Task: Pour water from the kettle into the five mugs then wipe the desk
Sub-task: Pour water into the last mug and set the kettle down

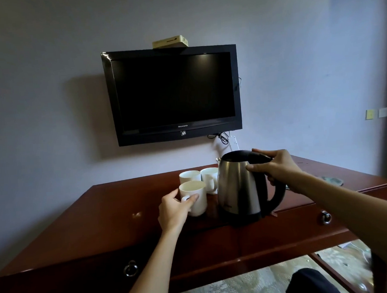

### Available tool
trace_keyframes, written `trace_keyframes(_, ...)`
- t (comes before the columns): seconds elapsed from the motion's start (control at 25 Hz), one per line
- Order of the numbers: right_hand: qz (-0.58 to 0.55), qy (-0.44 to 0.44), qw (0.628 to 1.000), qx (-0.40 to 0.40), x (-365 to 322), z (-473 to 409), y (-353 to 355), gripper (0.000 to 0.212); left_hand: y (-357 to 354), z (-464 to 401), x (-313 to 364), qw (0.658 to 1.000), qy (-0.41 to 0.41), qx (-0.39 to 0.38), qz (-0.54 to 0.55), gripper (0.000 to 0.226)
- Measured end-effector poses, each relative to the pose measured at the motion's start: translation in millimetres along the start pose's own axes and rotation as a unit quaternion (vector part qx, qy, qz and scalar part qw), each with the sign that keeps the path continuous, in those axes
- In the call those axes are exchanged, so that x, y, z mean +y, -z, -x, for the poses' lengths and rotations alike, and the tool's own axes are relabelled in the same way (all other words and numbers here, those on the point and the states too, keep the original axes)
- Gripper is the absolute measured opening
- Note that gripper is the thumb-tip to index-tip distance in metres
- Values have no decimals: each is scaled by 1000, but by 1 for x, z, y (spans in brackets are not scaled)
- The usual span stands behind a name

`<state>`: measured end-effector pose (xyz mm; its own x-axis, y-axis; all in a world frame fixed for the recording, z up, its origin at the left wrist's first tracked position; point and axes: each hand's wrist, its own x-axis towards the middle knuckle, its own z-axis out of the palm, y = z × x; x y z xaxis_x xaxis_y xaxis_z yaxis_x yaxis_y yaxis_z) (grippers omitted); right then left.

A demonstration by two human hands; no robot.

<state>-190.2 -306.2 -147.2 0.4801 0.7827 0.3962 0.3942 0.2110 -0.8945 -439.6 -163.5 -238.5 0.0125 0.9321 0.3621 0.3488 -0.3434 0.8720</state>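
While left fingers [192,199] clasp an empty mug [194,197], right fingers [255,167] clamp kettle [240,186] handle.

- I see a plain pale lilac-grey painted wall [48,87] filling most of the view, dimly lit and darker toward the corners.
- A black flat-screen television [172,94], switched off, is mounted on that wall; a small yellowish rectangular box [170,42] sits on its top edge.
- Black cables [220,137] hang just under the television's lower right corner.
- A glossy reddish-brown wooden desk [115,210] stands against the wall, with round metal ring pulls [130,268] on its drawer fronts.
- Far right, I make out a yellowish wall switch plate [370,114] beside a paler one.
- Beneath the desk, a pale patterned carpet [242,286] shows.
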Motion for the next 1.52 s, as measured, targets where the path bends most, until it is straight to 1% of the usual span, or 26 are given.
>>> trace_keyframes(0.08, 0, -1, 1000, 8, -1, 2, -2, 67, 6, 8, 6, 999, 7, 30, -22, 43)
trace_keyframes(0.24, 2, 0, 1000, 28, 0, 3, -8, 68, 13, 15, 10, 995, 30, 85, -52, 65)
trace_keyframes(0.36, 4, 2, 1000, 30, 0, 2, -8, 69, 16, 14, 10, 990, 43, 109, -76, 71)
trace_keyframes(0.6, 7, 8, 1000, 24, -2, 7, -7, 70, 16, 1, 8, 983, 81, 128, -102, 65)
trace_keyframes(0.88, -3, 6, 1000, 17, -4, 13, -10, 70, 2, -14, 9, 980, 92, 142, -103, 58)
trace_keyframes(1.16, -16, 14, 1000, 7, -5, 14, -18, 72, -6, -29, 5, 981, 98, 142, -89, 60)
trace_keyframes(1.32, -11, 16, 1000, 4, -6, 15, -19, 70, -7, -45, 0, 980, 91, 133, -116, 62)
trace_keyframes(1.52, -19, 9, 1000, -1, -7, 14, -21, 66, -11, -56, -3, 981, 88, 133, -109, 62)
